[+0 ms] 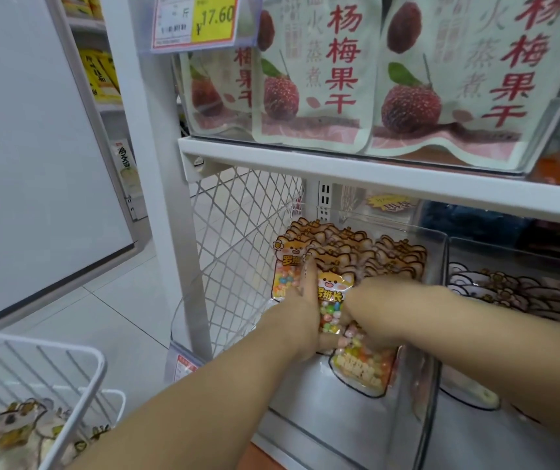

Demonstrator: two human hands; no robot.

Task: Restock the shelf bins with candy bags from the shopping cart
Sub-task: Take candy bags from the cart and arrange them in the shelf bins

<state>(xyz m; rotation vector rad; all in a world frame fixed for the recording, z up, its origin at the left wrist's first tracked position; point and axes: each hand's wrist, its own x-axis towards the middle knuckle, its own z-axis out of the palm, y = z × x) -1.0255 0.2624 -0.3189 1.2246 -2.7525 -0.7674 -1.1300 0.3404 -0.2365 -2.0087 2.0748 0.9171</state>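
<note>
- The head camera is looking forward and down, close over the clear bin (pixel 322 422) at the shelf unit's (pixel 305 164) left end.
- It is catching the cart (pixel 68 346) too.

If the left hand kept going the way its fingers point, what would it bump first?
The left hand would likely meet the standing candy bags first, though depth is unclear.
</note>
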